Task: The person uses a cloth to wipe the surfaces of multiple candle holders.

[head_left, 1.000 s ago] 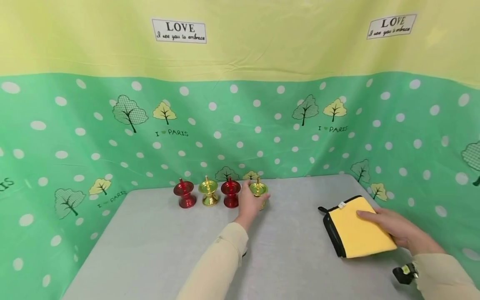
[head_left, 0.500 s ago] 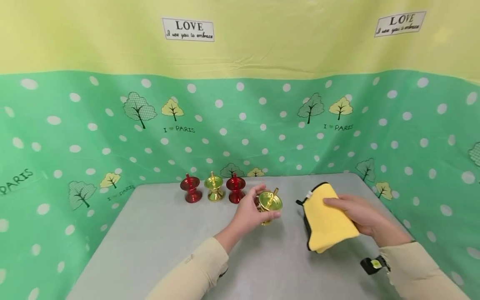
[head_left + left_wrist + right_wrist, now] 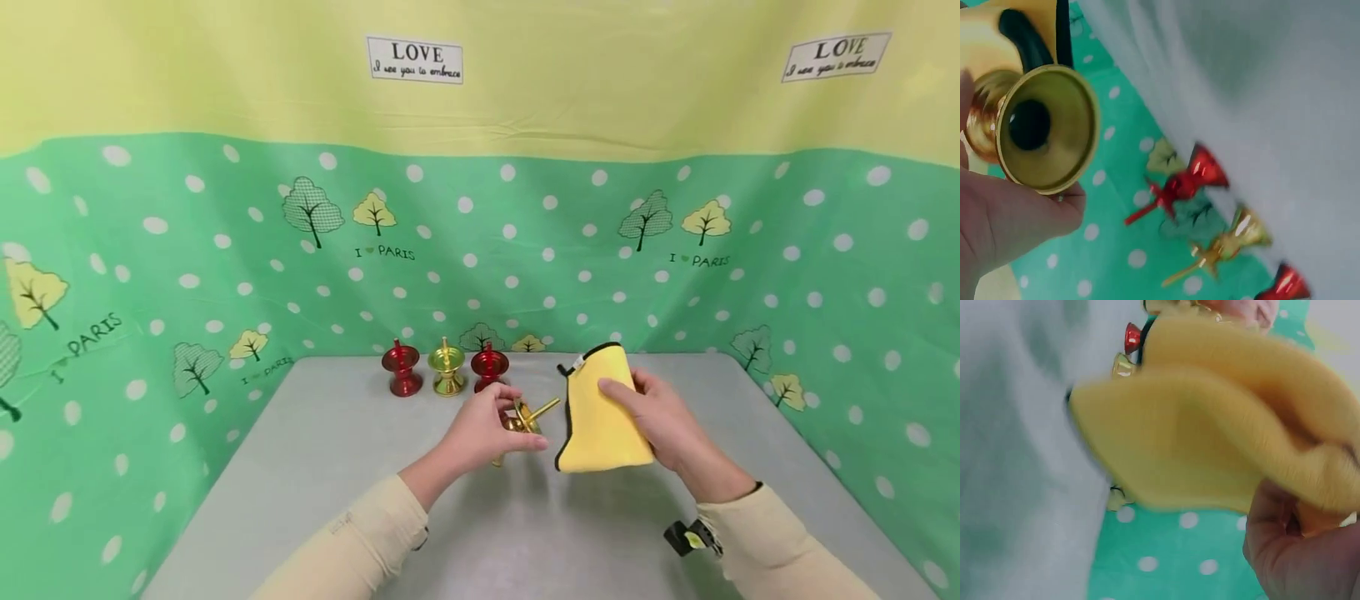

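My left hand [image 3: 476, 429] grips a gold candle holder [image 3: 531, 421] by its waist, above the table. It is tilted over, with its thin central spike pointing right toward the cloth. The hollow underside of its base [image 3: 1054, 131] faces the left wrist camera. In my right hand [image 3: 663, 421] is a folded yellow cloth [image 3: 600, 417] with black edging and a loop, pinched between thumb and fingers. The cloth hangs just right of the spike. Behind my left hand stand a red candle holder [image 3: 490, 367], a gold one [image 3: 447, 372] and another red one [image 3: 402, 371], all upright in a row.
A grey table [image 3: 345, 483] spreads beneath both hands. Behind it and at both sides hangs a green and yellow curtain [image 3: 465, 250] with dots and trees. A black wrist device [image 3: 690, 537] sits below the right forearm.
My left hand has lifted the gold candle holder from the row's right end, brought it nearer and tipped it over. My right hand has carried the cloth left, close to it.
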`<state>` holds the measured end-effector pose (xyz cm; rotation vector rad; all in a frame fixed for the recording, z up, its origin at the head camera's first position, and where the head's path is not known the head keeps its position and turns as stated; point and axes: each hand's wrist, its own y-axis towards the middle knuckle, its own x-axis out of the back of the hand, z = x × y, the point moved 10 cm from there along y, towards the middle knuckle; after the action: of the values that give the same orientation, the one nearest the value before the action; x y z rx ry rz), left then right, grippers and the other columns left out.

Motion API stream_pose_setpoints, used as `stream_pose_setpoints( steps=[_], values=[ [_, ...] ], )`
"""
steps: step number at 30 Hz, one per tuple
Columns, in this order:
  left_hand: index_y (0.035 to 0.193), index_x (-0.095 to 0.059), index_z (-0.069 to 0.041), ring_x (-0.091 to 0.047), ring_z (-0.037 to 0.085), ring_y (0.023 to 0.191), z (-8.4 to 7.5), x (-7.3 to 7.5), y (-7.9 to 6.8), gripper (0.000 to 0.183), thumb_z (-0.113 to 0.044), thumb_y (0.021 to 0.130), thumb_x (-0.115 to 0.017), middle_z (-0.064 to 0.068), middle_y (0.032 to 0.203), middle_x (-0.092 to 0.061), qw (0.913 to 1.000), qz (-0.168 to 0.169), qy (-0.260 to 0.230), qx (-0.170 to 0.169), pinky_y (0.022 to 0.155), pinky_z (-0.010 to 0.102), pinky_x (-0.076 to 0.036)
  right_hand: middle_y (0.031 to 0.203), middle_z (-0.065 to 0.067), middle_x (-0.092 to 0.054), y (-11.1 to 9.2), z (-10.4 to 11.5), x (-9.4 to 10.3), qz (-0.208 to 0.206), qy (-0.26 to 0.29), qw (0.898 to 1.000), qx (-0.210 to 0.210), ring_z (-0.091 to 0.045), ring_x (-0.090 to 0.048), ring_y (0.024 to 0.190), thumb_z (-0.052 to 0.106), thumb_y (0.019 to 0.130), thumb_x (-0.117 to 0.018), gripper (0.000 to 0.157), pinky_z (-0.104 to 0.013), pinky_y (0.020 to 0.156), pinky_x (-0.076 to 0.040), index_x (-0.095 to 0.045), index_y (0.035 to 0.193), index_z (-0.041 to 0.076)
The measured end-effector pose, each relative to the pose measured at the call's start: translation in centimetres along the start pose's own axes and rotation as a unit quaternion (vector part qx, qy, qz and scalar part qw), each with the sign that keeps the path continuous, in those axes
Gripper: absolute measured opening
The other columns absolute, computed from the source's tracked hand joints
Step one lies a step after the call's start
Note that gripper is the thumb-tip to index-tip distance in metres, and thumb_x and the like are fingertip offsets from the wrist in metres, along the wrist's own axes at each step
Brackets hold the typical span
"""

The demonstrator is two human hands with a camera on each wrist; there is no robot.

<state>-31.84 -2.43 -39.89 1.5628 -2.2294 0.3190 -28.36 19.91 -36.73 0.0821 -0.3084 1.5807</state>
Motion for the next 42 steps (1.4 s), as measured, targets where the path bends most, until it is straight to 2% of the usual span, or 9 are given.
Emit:
stream_pose_setpoints(
  steps=[3, 5, 8, 12, 18, 23, 31, 37, 42],
  values=[
    [0.136, -0.064, -0.007, -0.071, 0.028, 0.125, -1.1, 0.9, -0.2, 0.082, -0.039, 0.071, -0.102, 0.010, 0.132, -0.074, 0.9970, 0.009, 0.075, -0.018, 0.101, 0.043, -0.061, 0.117, -0.015, -0.072, -0.7, 2.3, -1.4, -0.007, -0.071, 0.995, 0.073, -0.022, -0.073, 0.091, 0.043, 0.109, -0.062, 0.060, -0.037, 0.079, -0.062, -0.052, 0.151, 0.002],
    [0.131, -0.067, -0.011, -0.073, 0.024, 0.120, -2.1, 1.3, -0.4, 0.076, -0.041, 0.070, -0.102, 0.006, 0.127, -0.077, 0.9923, 0.020, 0.114, -0.043, 0.099, 0.041, -0.061, 0.129, -0.017, -0.072, -1.4, 3.8, -3.6, 0.029, -0.145, 0.978, 0.147, -0.027, -0.072, 0.106, 0.041, 0.111, -0.057, 0.053, -0.041, 0.090, -0.061, -0.058, 0.150, 0.004],
    [0.125, -0.071, -0.016, -0.074, 0.014, 0.111, -3.3, 1.7, -0.8, 0.067, -0.040, 0.070, -0.101, -0.003, 0.119, -0.079, 0.9880, 0.048, 0.132, -0.064, 0.093, 0.034, -0.062, 0.141, -0.014, -0.069, -3.4, 5.5, -7.0, 0.069, -0.268, 0.914, 0.297, -0.033, -0.062, 0.125, 0.030, 0.111, -0.059, 0.041, -0.050, 0.101, -0.055, -0.065, 0.146, 0.009],
    [0.121, -0.071, -0.017, -0.073, 0.006, 0.100, -4.0, 1.9, -1.6, 0.061, -0.036, 0.071, -0.101, -0.004, 0.116, -0.080, 0.9866, 0.095, 0.116, -0.064, 0.086, 0.028, -0.061, 0.147, -0.011, -0.067, -5.5, 6.4, -8.4, 0.017, -0.368, 0.814, 0.449, -0.039, -0.057, 0.131, 0.022, 0.097, -0.078, 0.044, -0.060, 0.102, -0.051, -0.071, 0.140, 0.014],
    [0.122, -0.069, -0.015, -0.074, 0.009, 0.105, -4.5, 1.8, -2.7, 0.058, -0.029, 0.075, -0.100, -0.003, 0.118, -0.080, 0.9852, 0.150, 0.066, -0.050, 0.089, 0.029, -0.062, 0.142, -0.010, -0.071, -6.8, 5.9, -9.1, -0.004, -0.406, 0.743, 0.531, -0.029, -0.072, 0.123, 0.034, 0.098, -0.079, 0.054, -0.047, 0.095, -0.063, -0.063, 0.146, 0.014],
    [0.125, -0.069, -0.016, -0.074, 0.009, 0.110, -4.3, 1.7, -3.2, 0.060, -0.034, 0.077, -0.099, -0.004, 0.119, -0.080, 0.9863, 0.154, 0.052, -0.029, 0.092, 0.031, -0.061, 0.125, -0.005, -0.076, -8.0, 5.8, -9.3, -0.060, -0.438, 0.692, 0.570, -0.022, -0.076, 0.104, 0.050, 0.106, -0.064, 0.046, -0.041, 0.083, -0.066, -0.068, 0.141, 0.021],
    [0.130, -0.070, -0.012, -0.074, 0.006, 0.104, -5.1, 1.5, -3.9, 0.070, -0.040, 0.073, -0.101, -0.004, 0.117, -0.080, 0.9864, 0.119, 0.097, -0.058, 0.090, 0.027, -0.061, 0.091, 0.005, -0.069, -9.1, 6.4, -10.6, -0.071, -0.469, 0.629, 0.616, -0.012, -0.062, 0.071, 0.028, 0.085, -0.089, 0.039, -0.029, 0.062, -0.055, -0.072, 0.118, 0.016],
    [0.138, -0.069, -0.019, -0.073, 0.005, 0.103, -6.5, 1.8, -4.5, 0.078, -0.058, 0.075, -0.095, -0.007, 0.116, -0.082, 0.9644, 0.086, 0.208, -0.138, 0.081, 0.021, -0.056, 0.090, 0.005, -0.072, -9.3, 6.4, -10.5, -0.103, -0.479, 0.609, 0.624, -0.014, -0.067, 0.075, 0.033, 0.103, -0.070, 0.021, -0.032, 0.062, -0.055, -0.073, 0.113, 0.015],
    [0.134, -0.071, -0.023, -0.073, 0.000, 0.090, -7.1, 2.1, -4.8, 0.071, -0.060, 0.076, -0.092, -0.011, 0.103, -0.083, 0.9439, 0.064, 0.282, -0.160, 0.091, 0.031, -0.052, 0.087, 0.007, -0.071, -8.9, 6.2, -10.9, -0.107, -0.497, 0.601, 0.616, -0.013, -0.066, 0.072, 0.039, 0.112, -0.049, 0.032, -0.029, 0.058, -0.051, -0.073, 0.112, 0.017]
  ],
)
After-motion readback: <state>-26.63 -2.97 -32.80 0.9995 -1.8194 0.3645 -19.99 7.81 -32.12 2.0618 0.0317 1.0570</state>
